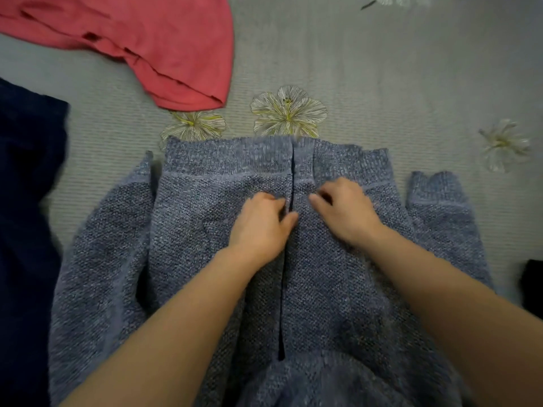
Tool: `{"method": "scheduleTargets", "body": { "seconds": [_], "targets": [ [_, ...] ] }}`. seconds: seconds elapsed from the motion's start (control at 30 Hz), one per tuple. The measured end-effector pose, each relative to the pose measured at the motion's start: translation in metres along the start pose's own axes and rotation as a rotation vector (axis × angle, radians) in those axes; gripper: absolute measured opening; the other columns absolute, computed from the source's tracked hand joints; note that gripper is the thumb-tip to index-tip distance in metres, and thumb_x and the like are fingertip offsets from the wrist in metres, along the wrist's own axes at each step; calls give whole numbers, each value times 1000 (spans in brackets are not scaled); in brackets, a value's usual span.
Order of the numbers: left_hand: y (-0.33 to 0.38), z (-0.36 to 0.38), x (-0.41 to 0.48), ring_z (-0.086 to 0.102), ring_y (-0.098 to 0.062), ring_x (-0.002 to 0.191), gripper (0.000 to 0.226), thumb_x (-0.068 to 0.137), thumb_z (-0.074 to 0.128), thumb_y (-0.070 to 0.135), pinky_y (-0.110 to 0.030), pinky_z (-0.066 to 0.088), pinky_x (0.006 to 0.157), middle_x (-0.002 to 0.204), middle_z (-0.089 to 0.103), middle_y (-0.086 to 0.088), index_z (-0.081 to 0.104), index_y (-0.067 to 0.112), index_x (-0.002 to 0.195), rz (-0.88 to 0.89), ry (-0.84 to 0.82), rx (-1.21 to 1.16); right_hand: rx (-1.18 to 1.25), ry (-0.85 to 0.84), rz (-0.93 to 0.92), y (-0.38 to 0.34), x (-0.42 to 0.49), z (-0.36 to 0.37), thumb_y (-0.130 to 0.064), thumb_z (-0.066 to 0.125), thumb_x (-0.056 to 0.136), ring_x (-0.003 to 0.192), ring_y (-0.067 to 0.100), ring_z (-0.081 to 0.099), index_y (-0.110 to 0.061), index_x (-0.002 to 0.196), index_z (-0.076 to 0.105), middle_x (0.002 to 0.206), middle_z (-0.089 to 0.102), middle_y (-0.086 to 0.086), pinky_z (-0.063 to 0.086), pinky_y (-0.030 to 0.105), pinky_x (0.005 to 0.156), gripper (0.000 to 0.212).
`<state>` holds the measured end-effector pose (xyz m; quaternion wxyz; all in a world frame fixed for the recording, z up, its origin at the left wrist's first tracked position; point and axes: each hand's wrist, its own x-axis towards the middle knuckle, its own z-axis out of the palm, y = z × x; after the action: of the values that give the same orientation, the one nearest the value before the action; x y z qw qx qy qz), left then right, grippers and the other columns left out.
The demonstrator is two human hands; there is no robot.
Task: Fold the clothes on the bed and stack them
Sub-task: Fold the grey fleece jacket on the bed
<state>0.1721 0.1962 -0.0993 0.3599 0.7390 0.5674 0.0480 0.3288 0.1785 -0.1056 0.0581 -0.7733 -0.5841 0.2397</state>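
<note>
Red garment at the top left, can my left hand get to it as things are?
Probably yes. Between the left hand and the red garment lie only the flat blue-grey cardigan and bed sheet; the hand would first have to release the cardigan's edge.

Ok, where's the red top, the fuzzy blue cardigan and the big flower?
red top [164, 48]: head view, middle of the cloth.
fuzzy blue cardigan [223, 161]: head view, its ribbed hem band.
big flower [289, 111]: head view, its yellow centre.

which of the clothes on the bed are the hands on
The grey-blue knit cardigan in the middle: the left hand and right hand both pinch its front edges. The coral garment and the navy garment lie untouched.
</note>
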Motion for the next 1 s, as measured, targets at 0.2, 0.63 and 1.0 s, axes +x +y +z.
{"method": "scheduleTargets", "body": {
  "seconds": [0.2, 0.63, 1.0],
  "targets": [
    [-47, -64, 37, 59, -7, 77, 48, 93, 58, 32, -28, 42, 73, 97, 65, 2, 49, 12, 135, -280, 431, -171, 288, 293, 363, 36, 29, -46, -32, 51, 96, 104, 35, 56, 0, 125, 48, 113, 61, 20, 38, 35, 75, 43],
    [-105, -75, 82, 66, -19, 65, 11, 95, 50, 18, -50, 53, 73, 79, 64, -8, 45, 25, 87, -277, 674, -483, 772, 522, 422, 79, 65, -24, -19, 53, 96, 39, 4, 55, -25, 85, 39, 75, 63, 18, 42, 22, 42, 19],
    [-81, -46, 71, 8, -25, 147, 88, 92, 57, 37, -40, 10, 119, 160, 8, -9, -5, 24, 152, -52, 221, 56, 570, 121, 183, 41, 55, -35, -14, 57, 94, 122, 12, 49, -23, 150, 8, 152, 33, 3, 34, 33, 109, 75]
  ]
}}
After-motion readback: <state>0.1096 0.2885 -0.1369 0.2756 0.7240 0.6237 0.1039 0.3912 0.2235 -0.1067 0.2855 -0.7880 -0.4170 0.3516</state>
